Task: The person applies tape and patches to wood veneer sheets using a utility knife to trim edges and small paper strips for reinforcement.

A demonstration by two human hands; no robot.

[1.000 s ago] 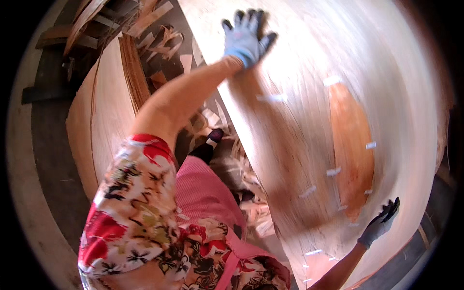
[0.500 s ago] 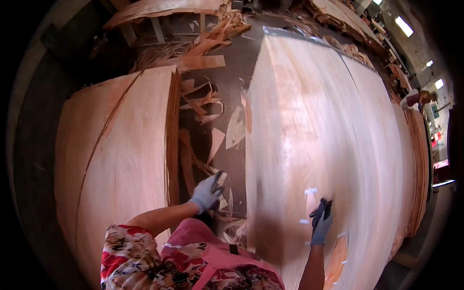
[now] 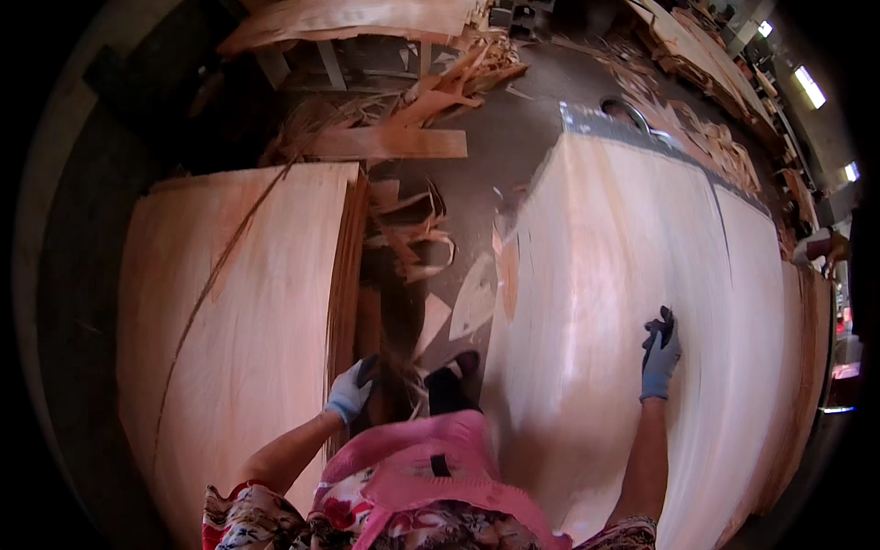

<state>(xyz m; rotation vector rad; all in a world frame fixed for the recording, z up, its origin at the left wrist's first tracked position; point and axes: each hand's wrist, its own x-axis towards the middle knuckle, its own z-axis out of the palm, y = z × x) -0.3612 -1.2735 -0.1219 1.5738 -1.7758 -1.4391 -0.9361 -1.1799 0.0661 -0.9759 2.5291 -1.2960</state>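
My left hand (image 3: 350,389), in a pale glove with dark fingertips, hangs at the right edge of the left stack of wood veneer sheets (image 3: 261,302). Its fingers reach forward, loosely bent, with no object visible in them. On the right, a taller stack (image 3: 605,266) carries a pale, smooth veneer sheet on top. Over that sheet is my right hand (image 3: 662,356), gloved alike, its dark fingers slightly bent and apart; whether they touch the wood I cannot tell. A long dark split (image 3: 720,215) runs through the far part of the right stack's top.
Torn veneer strips (image 3: 412,234) litter the floor between the stacks. A long board (image 3: 390,143) lies beyond the left stack, before a raised veneer pile (image 3: 348,20). A dark metal edge with a hoop (image 3: 625,112) borders the right stack's far end. Another person (image 3: 820,246) stands far right.
My left hand has drawn back toward the left stack. My right hand has moved forward over the sheet. The white tape strips and patch beside it no longer show. My view has shifted.
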